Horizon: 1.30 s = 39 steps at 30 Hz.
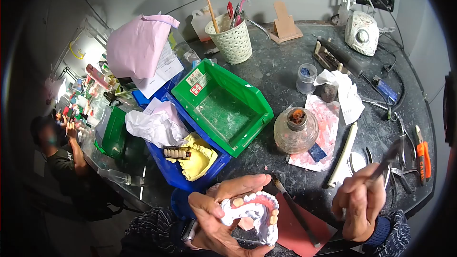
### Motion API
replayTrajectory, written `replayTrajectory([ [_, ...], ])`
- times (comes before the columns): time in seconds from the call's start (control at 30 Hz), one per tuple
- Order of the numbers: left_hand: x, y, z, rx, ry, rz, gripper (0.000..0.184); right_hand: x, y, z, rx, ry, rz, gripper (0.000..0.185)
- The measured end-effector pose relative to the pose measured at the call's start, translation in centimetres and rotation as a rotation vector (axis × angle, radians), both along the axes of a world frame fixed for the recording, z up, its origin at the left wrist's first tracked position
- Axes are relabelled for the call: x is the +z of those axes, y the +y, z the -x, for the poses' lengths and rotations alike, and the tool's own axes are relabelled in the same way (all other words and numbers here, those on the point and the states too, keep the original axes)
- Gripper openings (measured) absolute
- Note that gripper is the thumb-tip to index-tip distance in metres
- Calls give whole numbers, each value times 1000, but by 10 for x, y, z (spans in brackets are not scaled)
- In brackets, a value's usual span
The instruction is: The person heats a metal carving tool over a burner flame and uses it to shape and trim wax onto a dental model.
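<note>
My left hand (204, 231), palm up, grips a white plaster dental cast (264, 228). Pink wax and several cream-coloured teeth run along its arch. My right hand (359, 204) is raised to the right of the cast, its fingers closed round a slim dark tool (386, 159). The tool is blurred and its tip angles up and right; it does not touch the cast. Below and between my hands lies a red-pink wax sheet (309, 238), with a long flat metal tool (301, 218) across it.
A glass burner (295, 138) stands by a wax-stained paper (328, 135). A green bin (223, 114) rests on a blue bin (176, 176) holding a yellow cast (204, 154). Pliers (421, 157) lie right. A white basket (233, 43) stands behind. A co-worker (64, 162) sits left.
</note>
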State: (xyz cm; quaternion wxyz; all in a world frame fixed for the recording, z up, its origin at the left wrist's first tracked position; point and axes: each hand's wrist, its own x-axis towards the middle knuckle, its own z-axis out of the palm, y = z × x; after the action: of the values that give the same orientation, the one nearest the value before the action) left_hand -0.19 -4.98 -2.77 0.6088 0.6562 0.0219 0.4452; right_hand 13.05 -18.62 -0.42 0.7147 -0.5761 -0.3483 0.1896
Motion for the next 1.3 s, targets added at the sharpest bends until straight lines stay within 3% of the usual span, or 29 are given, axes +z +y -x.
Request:
replayTrajectory([
  [0.03,-1,0,0,17,-10,-34,70,5,2,-3,58,-5,49,23],
  [0.07,-3,-1,0,34,-18,-66,69,8,7,2,27,94,53,24],
  [0.13,-5,-4,5,85,42,-144,69,17,6,2,219,358,225,25],
  [0.23,-9,-5,3,196,65,-318,69,23,10,5,445,555,373,40],
  [0.27,-8,-6,4,217,120,-346,69,12,12,8,477,538,287,47],
  [0.3,-5,-7,7,239,177,-374,69,22,11,5,557,604,435,46],
  [0.4,-3,-8,13,216,244,-383,66,15,10,7,666,580,493,40],
  [0.5,-3,-6,4,140,122,-330,63,19,14,11,557,654,564,37],
  [0.63,5,5,3,-239,32,-201,50,18,13,7,442,695,486,29],
  [0.67,12,-8,-5,78,41,-12,35,17,13,7,423,670,434,26],
  [0.77,14,9,8,-316,410,-185,64,18,10,8,298,478,467,24],
  [0.8,9,12,8,-408,324,-201,60,18,11,7,316,435,456,23],
  [0.93,8,13,3,-435,308,-28,59,23,12,12,267,686,472,31],
  [1.03,8,13,3,-466,263,70,58,17,11,12,375,411,441,38],
  [1.17,12,10,3,-460,279,79,59,18,11,11,289,193,529,39],
  [1.3,12,11,3,-493,289,103,60,12,10,10,242,-120,447,39],
])
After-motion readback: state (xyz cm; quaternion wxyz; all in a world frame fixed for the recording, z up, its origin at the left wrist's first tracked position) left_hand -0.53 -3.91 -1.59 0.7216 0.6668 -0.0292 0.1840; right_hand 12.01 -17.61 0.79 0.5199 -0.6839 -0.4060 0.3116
